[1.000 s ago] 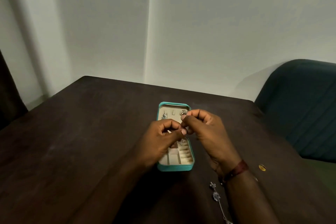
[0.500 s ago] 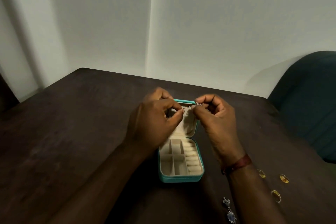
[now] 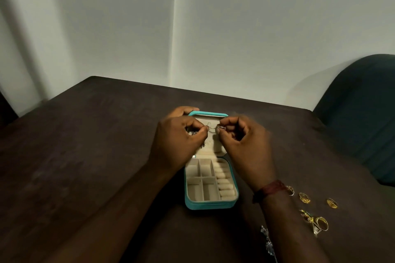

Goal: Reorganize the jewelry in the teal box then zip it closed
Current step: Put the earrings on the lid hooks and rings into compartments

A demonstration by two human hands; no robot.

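A teal jewelry box (image 3: 210, 205) lies open on the dark table, with a cream lining, square compartments and a row of ring rolls. Its lid (image 3: 208, 114) stands open at the far end. Over the lid, my left hand (image 3: 179, 143) and my right hand (image 3: 245, 145) each pinch one end of a thin chain (image 3: 212, 127) stretched between them. A small silver piece hangs below my left fingers. My hands hide most of the lid's inside.
Several gold rings (image 3: 304, 197) and a gold piece (image 3: 316, 223) lie on the table (image 3: 85, 156) right of my right wrist. A silver flower chain (image 3: 268, 241) lies at the near edge. A teal chair (image 3: 363, 113) stands at the right.
My hands rose from the box's middle to over its lid and drew apart, stretching the chain between them. The view dropped, so more rings show at the right.
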